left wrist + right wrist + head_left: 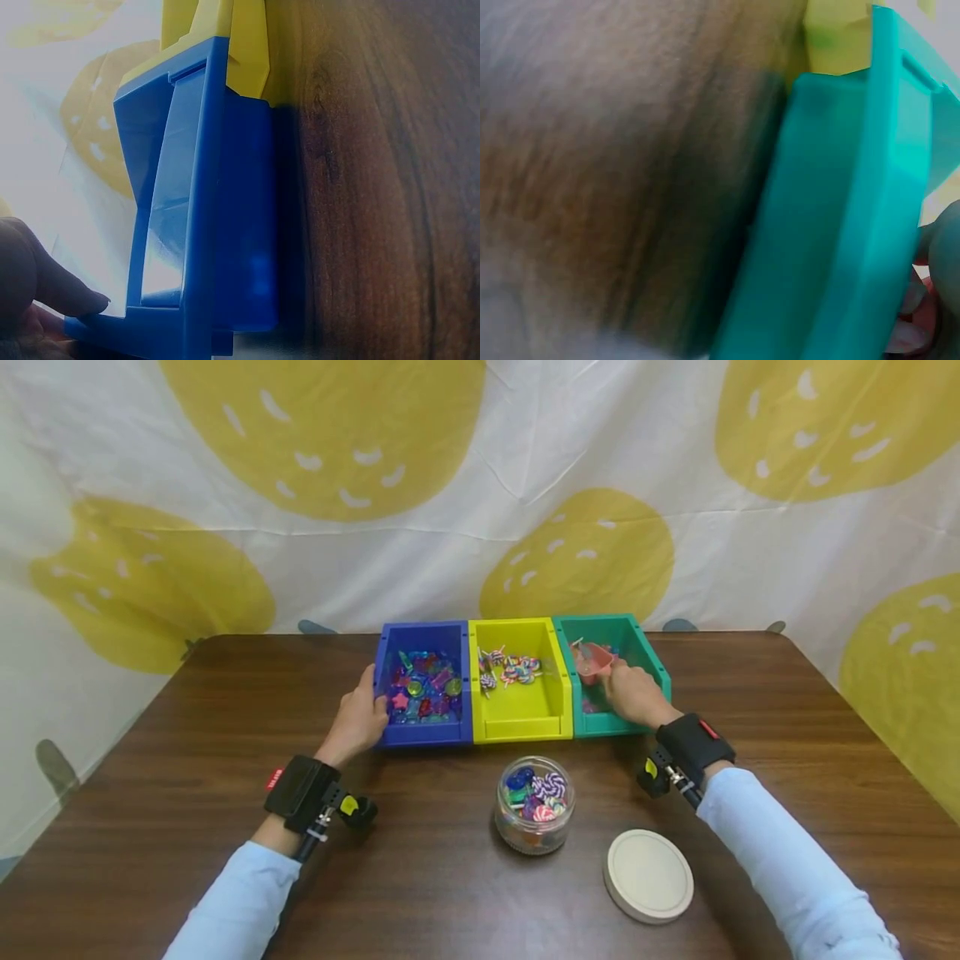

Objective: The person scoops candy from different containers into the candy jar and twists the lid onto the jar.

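Note:
My left hand grips the left wall of the blue bin, its thumb over the rim in the left wrist view. Shiny clear coloured charms cover that bin's floor. Inside the green bin, at the right end of the row, my right hand holds a small pink scoop by its handle. The scoop's bowl is over small pieces, partly hidden by it and the hand. Between these two bins stands the yellow bin with several striped lollipop charms.
A glass jar without its lid, holding mixed charms and swirl lollipops, stands in front of the yellow bin. To its right, a cream round lid lies flat on the wooden table. A patterned cloth hangs behind the bins.

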A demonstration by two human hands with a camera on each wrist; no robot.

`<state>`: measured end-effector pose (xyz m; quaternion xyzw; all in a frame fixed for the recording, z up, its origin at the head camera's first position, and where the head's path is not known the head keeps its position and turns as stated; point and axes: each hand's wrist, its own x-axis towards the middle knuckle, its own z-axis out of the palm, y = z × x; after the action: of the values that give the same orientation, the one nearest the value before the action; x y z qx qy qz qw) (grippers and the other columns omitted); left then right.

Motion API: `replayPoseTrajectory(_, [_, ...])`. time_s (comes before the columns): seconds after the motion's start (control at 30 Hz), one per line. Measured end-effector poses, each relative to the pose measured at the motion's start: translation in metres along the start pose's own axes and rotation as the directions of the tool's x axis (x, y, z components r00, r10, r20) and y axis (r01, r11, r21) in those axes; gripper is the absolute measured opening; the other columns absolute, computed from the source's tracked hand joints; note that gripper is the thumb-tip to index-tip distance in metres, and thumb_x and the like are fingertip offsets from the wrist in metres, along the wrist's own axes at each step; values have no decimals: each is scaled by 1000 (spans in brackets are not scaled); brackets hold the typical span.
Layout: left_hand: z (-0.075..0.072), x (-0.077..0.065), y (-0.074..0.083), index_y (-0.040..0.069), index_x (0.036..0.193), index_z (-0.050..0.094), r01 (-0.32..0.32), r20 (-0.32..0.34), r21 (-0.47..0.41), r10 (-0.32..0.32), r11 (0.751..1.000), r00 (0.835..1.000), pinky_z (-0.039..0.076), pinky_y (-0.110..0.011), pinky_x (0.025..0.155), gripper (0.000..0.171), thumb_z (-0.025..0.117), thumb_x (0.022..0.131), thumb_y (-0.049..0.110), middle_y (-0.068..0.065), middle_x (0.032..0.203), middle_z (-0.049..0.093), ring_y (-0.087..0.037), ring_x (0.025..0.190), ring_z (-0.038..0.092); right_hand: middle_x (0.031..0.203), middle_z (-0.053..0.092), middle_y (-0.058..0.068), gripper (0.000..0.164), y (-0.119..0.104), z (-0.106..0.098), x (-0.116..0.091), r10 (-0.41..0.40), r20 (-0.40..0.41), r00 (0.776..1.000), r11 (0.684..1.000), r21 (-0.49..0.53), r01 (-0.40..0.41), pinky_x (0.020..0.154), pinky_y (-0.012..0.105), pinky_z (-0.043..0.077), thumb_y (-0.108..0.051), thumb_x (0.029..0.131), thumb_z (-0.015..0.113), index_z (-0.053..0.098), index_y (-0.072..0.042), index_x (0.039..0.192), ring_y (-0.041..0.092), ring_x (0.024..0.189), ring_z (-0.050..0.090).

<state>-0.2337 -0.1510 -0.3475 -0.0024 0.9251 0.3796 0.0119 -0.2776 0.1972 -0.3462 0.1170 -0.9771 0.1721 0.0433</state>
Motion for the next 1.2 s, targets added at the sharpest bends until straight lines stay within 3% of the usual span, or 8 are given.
replayPoseTrajectory(0.33, [0, -4, 0, -7, 139, 3, -33, -25, 5, 33, 999, 999, 24, -49, 103, 56, 34, 95, 9, -31, 139, 21, -40, 127, 26, 63, 44, 15, 33, -1, -12, -12, -20, -75, 997, 998, 55, 24, 50, 35, 39, -16, 96, 36, 46, 14, 85, 31, 56, 50])
replayPoseTrajectory(0.5, [4, -11, 5, -7, 139, 6, -126, -144, -6, 124, 992, 982, 14, -48, 107, 65, 44, 93, 16, -26, 145, 8, -37, 133, 12, 62, 44, 14, 33, 2, -18, -23, -37, -100, 994, 996, 79, 45, 51, 36, 39, -17, 96, 37, 46, 12, 82, 31, 56, 50])
replayPoseTrajectory(0.6, [6, -16, 12, -7, 138, 16, -234, -257, -15, 222, 972, 940, 15, -50, 106, 62, 48, 90, 16, -25, 145, 11, -36, 132, 14, 62, 42, 12, 32, 5, -22, -28, -46, -102, 994, 995, 83, 54, 50, 33, 37, -17, 96, 37, 46, 10, 82, 28, 55, 47])
replayPoseTrajectory(0.8, [16, -25, 28, -9, 127, 36, -478, -372, -14, 439, 878, 818, 29, -51, 100, 51, 57, 84, 9, -26, 138, 29, -37, 126, 30, 62, 42, 9, 29, 12, -31, -39, -51, -115, 992, 990, 126, 66, 50, 29, 34, -16, 95, 42, 48, 11, 86, 24, 55, 43])
replayPoseTrajectory(0.87, [19, -29, 34, -8, 125, 39, -520, -356, -33, 476, 854, 804, 33, -49, 98, 49, 59, 84, 9, -24, 135, 34, -35, 123, 35, 62, 41, 9, 27, 13, -34, -43, -63, -124, 990, 985, 151, 82, 50, 29, 33, -14, 94, 44, 48, 11, 86, 23, 55, 42])
replayPoseTrajectory(0.97, [25, -34, 41, -4, 126, 40, -540, -280, -84, 500, 837, 819, 39, -46, 94, 50, 61, 84, 12, -21, 132, 41, -33, 118, 42, 62, 42, 8, 24, 13, -39, -50, -91, -132, 987, 973, 200, 117, 49, 26, 32, -13, 93, 46, 50, 11, 89, 20, 54, 41])
replayPoseTrajectory(1.1, [30, -41, 49, 0, 130, 36, -509, -81, -206, 504, 836, 860, 40, -44, 95, 58, 63, 83, 19, -19, 131, 42, -31, 118, 42, 62, 44, 6, 25, 8, -47, -60, -120, -101, 988, 947, 286, 144, 45, 22, 33, -17, 92, 48, 52, 8, 93, 14, 51, 39])
replayPoseTrajectory(1.2, [34, -44, 53, 4, 132, 32, -465, 83, -277, 503, 841, 861, 38, -44, 96, 65, 65, 81, 26, -18, 134, 39, -32, 120, 41, 62, 44, 4, 27, 2, -53, -68, -149, -58, 987, 924, 347, 160, 43, 21, 32, -20, 92, 49, 54, 6, 97, 12, 51, 39])
